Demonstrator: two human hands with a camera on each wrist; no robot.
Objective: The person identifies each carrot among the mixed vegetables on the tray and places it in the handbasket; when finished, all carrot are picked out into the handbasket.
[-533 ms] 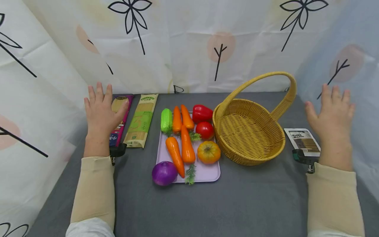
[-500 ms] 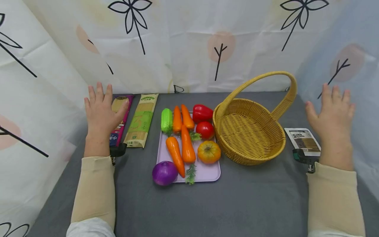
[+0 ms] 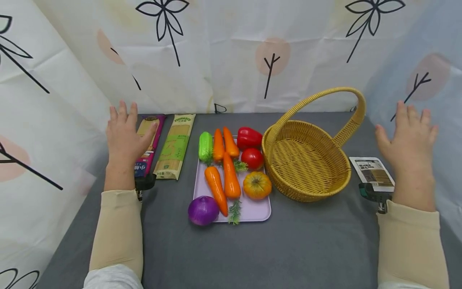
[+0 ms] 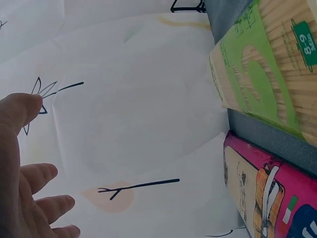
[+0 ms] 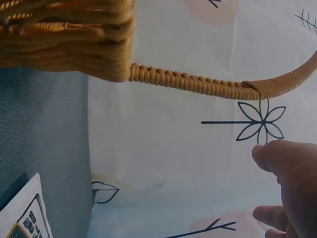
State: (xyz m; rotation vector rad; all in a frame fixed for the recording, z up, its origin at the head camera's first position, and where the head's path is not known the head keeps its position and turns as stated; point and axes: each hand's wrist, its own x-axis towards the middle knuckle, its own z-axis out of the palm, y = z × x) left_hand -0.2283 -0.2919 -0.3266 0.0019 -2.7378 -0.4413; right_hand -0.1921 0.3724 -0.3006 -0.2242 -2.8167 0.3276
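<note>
My left hand (image 3: 124, 136) is held up with fingers spread and nothing in it, overlapping a purple food packet (image 3: 146, 150) in the head view. Beside that packet lies a green-banded noodle packet (image 3: 173, 148). On the far right my right hand (image 3: 409, 146) is likewise raised, fingers straight, holding nothing. Nearest to it are a small white-and-brown packet (image 3: 372, 172) and a yellow wicker basket (image 3: 306, 160) with a tall handle. The right wrist view shows the basket's handle (image 5: 198, 84) beyond the thumb. In the left wrist view both packets stand right of the fingers.
Between the hands a lilac tray (image 3: 254, 210) carries several orange carrots (image 3: 231, 176), a green vegetable (image 3: 205, 146), a red pepper (image 3: 250, 138), a tomato (image 3: 252, 159) and a small pumpkin (image 3: 257, 185). A purple onion (image 3: 203, 210) overhangs its corner. Patterned white cloth (image 3: 231, 60) walls the grey table.
The whole head view has shifted slightly, so everything sits a little further right in it. Both hands keep their raised, spread pose, and the things on the table stay in place.
</note>
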